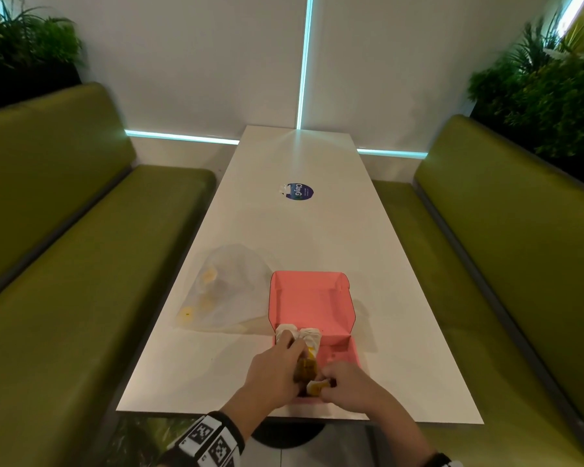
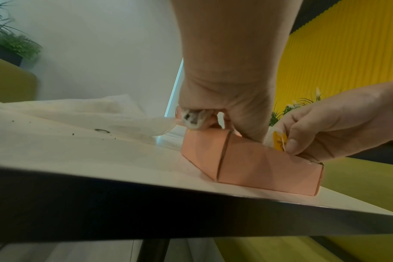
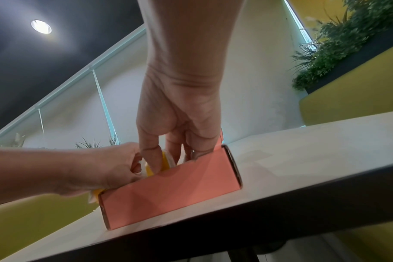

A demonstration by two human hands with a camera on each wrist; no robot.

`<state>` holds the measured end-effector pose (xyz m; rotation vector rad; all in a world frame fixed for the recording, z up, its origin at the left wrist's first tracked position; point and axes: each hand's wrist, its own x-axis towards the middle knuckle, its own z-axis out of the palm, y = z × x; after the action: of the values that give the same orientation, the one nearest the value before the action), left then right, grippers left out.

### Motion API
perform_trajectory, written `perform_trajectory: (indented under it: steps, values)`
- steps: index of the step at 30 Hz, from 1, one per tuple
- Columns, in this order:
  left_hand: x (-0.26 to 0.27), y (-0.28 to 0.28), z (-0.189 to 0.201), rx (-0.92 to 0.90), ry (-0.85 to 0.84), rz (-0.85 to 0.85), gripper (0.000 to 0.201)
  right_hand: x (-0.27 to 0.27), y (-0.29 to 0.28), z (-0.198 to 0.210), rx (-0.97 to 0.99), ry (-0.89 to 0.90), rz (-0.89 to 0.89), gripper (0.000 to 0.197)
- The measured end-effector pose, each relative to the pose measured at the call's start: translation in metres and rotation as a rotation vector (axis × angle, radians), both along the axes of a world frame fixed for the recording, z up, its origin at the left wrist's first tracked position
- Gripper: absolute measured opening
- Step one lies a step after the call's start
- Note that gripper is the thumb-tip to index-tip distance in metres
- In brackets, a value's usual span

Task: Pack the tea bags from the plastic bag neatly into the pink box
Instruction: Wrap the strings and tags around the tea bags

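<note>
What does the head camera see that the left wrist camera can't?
Only the head view shows the round sticker and the yellow tags inside the plastic bag. Only the left wrist view shows specks on the table and the yellow wall. Both show the pink box and both hands: left hand, right hand.

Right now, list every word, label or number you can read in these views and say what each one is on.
"ClayG": on the round blue sticker on the white table, lettering turned sideways.
Smaller print on that sticker: too small to read.
Yellow tea bag tags at the pink box: no print readable.
Black-and-white square codes on the wristband: patterns only, no words.
</note>
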<state>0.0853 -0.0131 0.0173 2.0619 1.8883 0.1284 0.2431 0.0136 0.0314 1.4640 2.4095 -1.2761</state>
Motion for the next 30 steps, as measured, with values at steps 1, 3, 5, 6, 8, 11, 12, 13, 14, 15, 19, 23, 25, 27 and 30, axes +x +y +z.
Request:
perform_trajectory:
  steps: [1, 3, 5, 6, 8, 11, 12, 13, 14, 15, 19, 23, 25, 27, 30]
  values:
    - [0.0, 0.0, 0.0, 0.0, -0.003, 0.001, 0.051, 0.0, 0.001, -0.001, -0.002, -0.002, 0.003, 0.023]
    - [0.0, -0.001, 0.0, 0.01, -0.004, 0.002, 0.049, 0.001, 0.001, -0.001, -0.02, 0.023, 0.0, 0.021]
    - [0.001, 0.0, 0.0, 0.021, -0.006, 0.001, 0.048, -0.001, 0.0, -0.001, -0.036, 0.051, -0.027, 0.013]
    - [0.001, 0.0, 0.0, 0.021, -0.008, 0.0, 0.048, -0.001, 0.0, -0.002, -0.026, 0.054, -0.036, 0.017]
    - [0.0, 0.0, -0.002, 0.018, -0.009, -0.002, 0.05, -0.001, 0.0, -0.005, -0.006, 0.056, -0.043, 0.023]
    - [-0.001, 0.001, -0.003, 0.026, -0.013, 0.002, 0.051, -0.003, 0.001, -0.004, -0.035, 0.051, -0.039, 0.026]
    - [-0.001, 0.001, -0.003, 0.027, -0.014, 0.006, 0.05, -0.004, 0.001, -0.003, -0.05, 0.042, -0.033, 0.026]
    - [-0.001, 0.001, -0.003, 0.027, -0.014, 0.009, 0.05, -0.004, 0.001, -0.003, -0.056, 0.033, -0.019, 0.027]
    - [-0.001, 0.001, -0.003, 0.026, -0.014, 0.011, 0.05, -0.005, 0.001, -0.003, -0.06, 0.021, -0.008, 0.028]
    - [0.0, 0.001, -0.003, 0.027, -0.015, 0.013, 0.051, -0.005, 0.001, -0.003, -0.061, 0.015, 0.0, 0.029]
    - [-0.001, 0.001, -0.003, 0.03, -0.022, 0.014, 0.05, -0.003, 0.003, -0.005, -0.049, 0.025, -0.018, 0.029]
    - [0.0, 0.001, -0.001, 0.038, -0.019, 0.019, 0.049, -0.003, 0.0, -0.009, -0.009, 0.005, 0.004, 0.01]
    - [0.0, 0.001, -0.002, 0.048, -0.013, 0.017, 0.049, -0.004, -0.003, -0.012, 0.017, -0.017, 0.031, 0.016]
    - [-0.001, 0.001, -0.003, 0.05, -0.015, 0.012, 0.05, -0.004, -0.003, -0.016, 0.032, -0.014, 0.029, 0.025]
    - [-0.004, 0.001, -0.006, 0.073, -0.092, -0.007, 0.047, -0.005, -0.002, -0.015, 0.031, 0.013, 0.029, 0.026]
